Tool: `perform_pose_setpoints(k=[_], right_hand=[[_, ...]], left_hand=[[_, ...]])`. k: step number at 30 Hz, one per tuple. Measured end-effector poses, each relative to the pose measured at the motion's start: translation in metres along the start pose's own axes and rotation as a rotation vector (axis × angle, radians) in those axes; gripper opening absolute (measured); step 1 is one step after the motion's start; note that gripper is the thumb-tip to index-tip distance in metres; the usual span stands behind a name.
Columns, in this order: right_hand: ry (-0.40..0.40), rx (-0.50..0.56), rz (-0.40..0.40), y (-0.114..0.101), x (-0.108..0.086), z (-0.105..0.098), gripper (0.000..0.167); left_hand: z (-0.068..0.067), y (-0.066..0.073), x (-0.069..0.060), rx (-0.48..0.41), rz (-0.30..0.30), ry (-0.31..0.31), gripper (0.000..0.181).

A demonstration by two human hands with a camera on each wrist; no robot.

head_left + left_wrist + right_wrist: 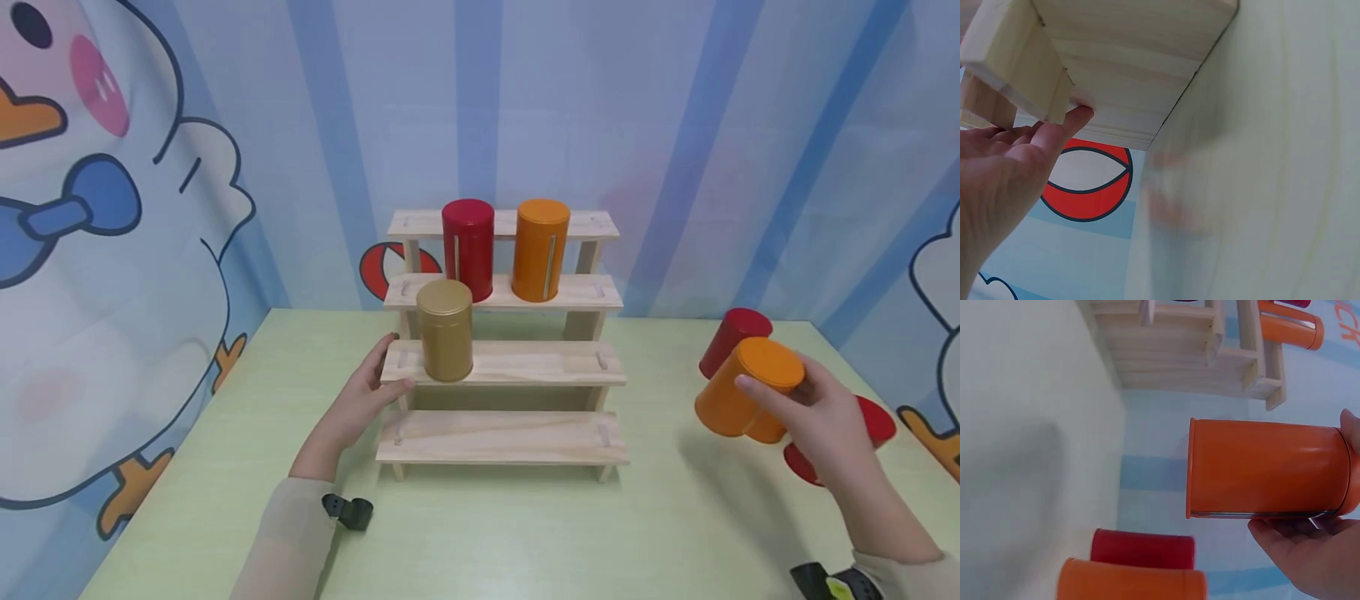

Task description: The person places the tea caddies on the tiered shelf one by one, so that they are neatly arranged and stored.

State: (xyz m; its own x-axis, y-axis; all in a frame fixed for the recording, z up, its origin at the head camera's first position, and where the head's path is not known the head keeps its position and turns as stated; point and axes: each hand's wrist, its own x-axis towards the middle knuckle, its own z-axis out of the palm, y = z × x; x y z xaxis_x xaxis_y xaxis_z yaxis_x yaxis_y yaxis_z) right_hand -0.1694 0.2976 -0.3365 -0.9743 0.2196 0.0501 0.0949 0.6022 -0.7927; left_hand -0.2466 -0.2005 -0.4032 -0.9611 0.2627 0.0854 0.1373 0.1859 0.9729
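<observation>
My right hand (828, 425) holds an orange canister (731, 396) above the right side of the table, gripping it round its side. The right wrist view shows the same canister lying sideways across the picture, with fingers (1285, 544) along its lower side. My left hand (360, 404) grips the left end of a stepped wooden shelf (510, 437) at its second tier from the bottom; in the left wrist view its fingers go round the wood. On that tier stands a gold canister (446, 333). One tier higher are a red canister (472, 250) and an orange one with a pale strip (542, 250).
Right of the shelf, a red canister (723, 346) stands behind the held one. A second red canister (877, 423) is partly hidden by my right hand. Another orange canister (1132, 581) stands near them. A patterned blue cloth (525, 108) backs the pale green table (510, 533).
</observation>
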Motion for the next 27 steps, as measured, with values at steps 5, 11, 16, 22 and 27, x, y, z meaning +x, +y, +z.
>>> perform_pose_setpoints(k=[5, 11, 16, 22, 27], right_hand=[[-0.025, 0.016, -0.054, -0.019, 0.003, -0.001, 0.079], [-0.02, 0.011, -0.112, -0.047, 0.007, 0.0, 0.075], [-0.042, 0.027, -0.165, -0.072, 0.008, 0.005, 0.072], [-0.073, 0.07, -0.236, -0.1, 0.011, 0.02, 0.072], [-0.133, 0.131, -0.273, -0.118, 0.011, 0.032, 0.069]], left_hand=[[0.0, 0.0, 0.0, -0.013, 0.006, -0.003, 0.08], [-0.001, -0.001, 0.001, -0.016, 0.005, -0.006, 0.081], [-0.001, 0.0, 0.001, -0.013, -0.001, -0.002, 0.081], [-0.002, -0.001, 0.0, -0.015, 0.003, -0.002, 0.081], [-0.001, -0.001, 0.0, -0.014, 0.005, -0.005, 0.081]])
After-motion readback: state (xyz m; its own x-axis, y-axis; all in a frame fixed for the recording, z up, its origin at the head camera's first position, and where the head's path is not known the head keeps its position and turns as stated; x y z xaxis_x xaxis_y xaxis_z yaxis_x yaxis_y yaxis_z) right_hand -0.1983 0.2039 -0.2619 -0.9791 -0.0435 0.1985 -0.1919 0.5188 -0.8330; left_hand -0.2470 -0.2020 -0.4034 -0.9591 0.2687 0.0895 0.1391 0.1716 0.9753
